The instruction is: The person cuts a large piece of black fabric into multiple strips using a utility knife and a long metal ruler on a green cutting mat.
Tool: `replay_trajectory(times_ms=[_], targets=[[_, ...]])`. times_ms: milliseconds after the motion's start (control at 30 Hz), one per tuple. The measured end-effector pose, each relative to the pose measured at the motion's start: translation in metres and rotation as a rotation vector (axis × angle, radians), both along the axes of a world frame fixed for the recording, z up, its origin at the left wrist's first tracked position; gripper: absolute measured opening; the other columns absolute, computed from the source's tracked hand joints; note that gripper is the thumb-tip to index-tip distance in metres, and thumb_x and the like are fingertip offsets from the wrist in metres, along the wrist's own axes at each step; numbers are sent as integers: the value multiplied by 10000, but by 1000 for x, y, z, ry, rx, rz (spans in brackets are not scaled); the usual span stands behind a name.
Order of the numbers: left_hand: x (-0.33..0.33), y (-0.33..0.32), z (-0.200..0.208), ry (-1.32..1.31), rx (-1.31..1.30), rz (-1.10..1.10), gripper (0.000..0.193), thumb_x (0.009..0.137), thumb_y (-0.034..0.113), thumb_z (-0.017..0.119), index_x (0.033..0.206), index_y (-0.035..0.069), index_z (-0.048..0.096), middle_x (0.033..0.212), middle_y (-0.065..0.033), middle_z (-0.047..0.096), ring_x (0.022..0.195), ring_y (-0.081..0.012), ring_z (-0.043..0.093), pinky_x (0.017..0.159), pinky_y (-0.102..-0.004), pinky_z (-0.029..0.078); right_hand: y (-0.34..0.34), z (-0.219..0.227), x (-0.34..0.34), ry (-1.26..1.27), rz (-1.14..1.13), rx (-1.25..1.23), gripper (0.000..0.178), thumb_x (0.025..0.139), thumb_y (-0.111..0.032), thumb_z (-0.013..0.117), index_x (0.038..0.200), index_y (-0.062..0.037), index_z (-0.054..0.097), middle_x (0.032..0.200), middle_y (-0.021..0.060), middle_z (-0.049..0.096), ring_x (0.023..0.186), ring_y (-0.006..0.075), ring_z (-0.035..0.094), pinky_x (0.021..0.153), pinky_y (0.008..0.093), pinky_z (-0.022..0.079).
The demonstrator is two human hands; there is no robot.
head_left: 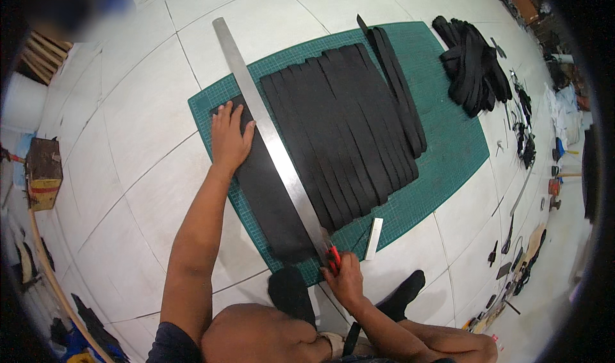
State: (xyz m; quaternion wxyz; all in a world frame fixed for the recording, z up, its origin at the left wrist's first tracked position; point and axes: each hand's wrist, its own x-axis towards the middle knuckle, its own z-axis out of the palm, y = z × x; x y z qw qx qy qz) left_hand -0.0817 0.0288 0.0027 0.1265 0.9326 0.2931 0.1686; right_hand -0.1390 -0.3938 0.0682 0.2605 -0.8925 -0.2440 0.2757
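My left hand lies flat with fingers spread on a black sheet of material, its fingertips beside a long steel ruler. The ruler runs slantwise along the sheet, its far end reaching past the green cutting mat. At the ruler's near end my right hand is closed around a red-handled cutter knife. The blade is at the ruler's edge; its tip is too small to make out. Right of the ruler, several black strips lie side by side on the mat.
A bundle of black strips sits beyond the mat's right corner; folded strips lie nearer. A white bar rests at the mat's near edge. My feet are close by. Tools and scraps line the right floor; a box stands left.
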Motion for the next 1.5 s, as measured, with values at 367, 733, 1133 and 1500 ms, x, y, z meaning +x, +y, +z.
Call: replay_trajectory(times_ms=[367, 733, 1133, 1500], targets=[[-4, 3, -12, -78, -118, -8, 532, 1014, 354, 518, 1418, 8, 494, 1536, -240, 398, 1467, -430, 294, 1218, -543, 178, 0, -2, -17, 96, 13, 8, 541, 733, -121, 818, 1141, 26, 495, 1102, 229, 516, 1036, 431, 538, 868, 483, 466], [-3, 4, -14, -98, -111, 2, 529, 1002, 323, 538, 1405, -16, 488, 1520, -245, 417, 1458, -425, 314, 1217, -547, 178, -5, -6, -21, 31, 77, 100, 509, 748, -130, 809, 1118, 20, 493, 1106, 244, 531, 1015, 462, 548, 829, 523, 488], [-7, 13, -8, -15, -103, -28, 592, 975, 333, 591, 1440, -5, 449, 1538, -253, 385, 1466, -436, 296, 1218, -539, 196, -10, 0, 55, -172, -359, 44, 394, 874, -252, 764, 1064, -20, 507, 956, 222, 546, 891, 433, 580, 771, 491, 468], [-19, 10, 41, 409, -184, -242, 1378, 488, 739, 850, 1568, 88, 294, 1627, -209, 234, 1533, -363, 157, 1262, -479, 151, -6, -3, 85, -5, -473, 23, 414, 837, -228, 799, 1051, -23, 509, 898, 180, 617, 832, 357, 620, 772, 429, 492]])
